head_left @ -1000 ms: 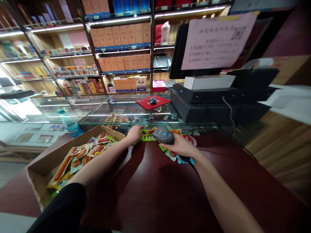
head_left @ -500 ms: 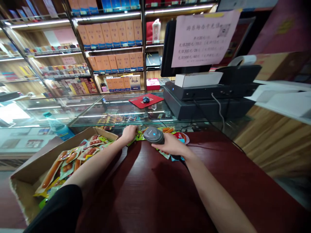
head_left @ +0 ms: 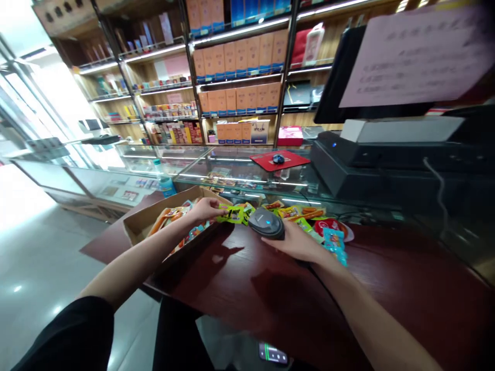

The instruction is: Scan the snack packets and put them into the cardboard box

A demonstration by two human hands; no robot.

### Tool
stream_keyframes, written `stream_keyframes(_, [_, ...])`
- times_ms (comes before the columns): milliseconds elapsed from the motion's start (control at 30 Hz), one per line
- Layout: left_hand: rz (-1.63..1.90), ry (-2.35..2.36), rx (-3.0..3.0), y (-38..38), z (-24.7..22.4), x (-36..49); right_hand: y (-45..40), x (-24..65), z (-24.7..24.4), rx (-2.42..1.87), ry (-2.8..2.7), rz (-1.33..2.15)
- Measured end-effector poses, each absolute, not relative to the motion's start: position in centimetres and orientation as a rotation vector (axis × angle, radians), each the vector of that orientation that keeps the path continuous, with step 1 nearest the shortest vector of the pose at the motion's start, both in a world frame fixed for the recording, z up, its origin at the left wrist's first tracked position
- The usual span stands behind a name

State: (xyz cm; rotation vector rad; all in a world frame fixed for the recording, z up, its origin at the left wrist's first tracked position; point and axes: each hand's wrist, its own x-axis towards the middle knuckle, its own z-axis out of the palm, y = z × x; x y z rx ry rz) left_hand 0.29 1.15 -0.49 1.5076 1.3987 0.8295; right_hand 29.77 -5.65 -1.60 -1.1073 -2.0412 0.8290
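Between its fingertips my left hand [head_left: 204, 211] pinches a yellow-green snack packet [head_left: 233, 214], next to the open cardboard box [head_left: 133, 232] of packaged sausages. A dark grey handheld scanner [head_left: 266, 223] with a small blue light is gripped by my right hand [head_left: 299, 241]; its head is close to the green packet's right end. Behind and right of that hand lie several snack packets, among them a blue one [head_left: 334, 238] and a red one [head_left: 327, 226]. The scanner's handle is mostly hidden by my fingers.
A dark red tabletop [head_left: 232, 278] meets a glass counter with a red mouse pad [head_left: 263, 161] and mouse. At right are a monitor [head_left: 334, 77] and black cash drawer [head_left: 328, 165]. A bottle [head_left: 167, 187] stands behind the box; a phone [head_left: 273, 354] shows below the table.
The view has swung left, showing more floor and shelving. My left hand has drawn back beside the box with the green packet, which now shows clearly. The scanner stays in my right hand.
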Motion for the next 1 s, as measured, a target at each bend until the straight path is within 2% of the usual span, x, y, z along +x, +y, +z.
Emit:
stream_keyframes(267, [0.84,1.329,1.282,-3.4,-0.7,-2.5,-8.5,26.6,-1.9,-0.973,-2.12,1.072])
stream_keyframes(1000, [0.849,1.324,1.283,-3.3,-0.9,-2.9,-9.0,26.5,-1.4,-0.983,-2.111,1.099])
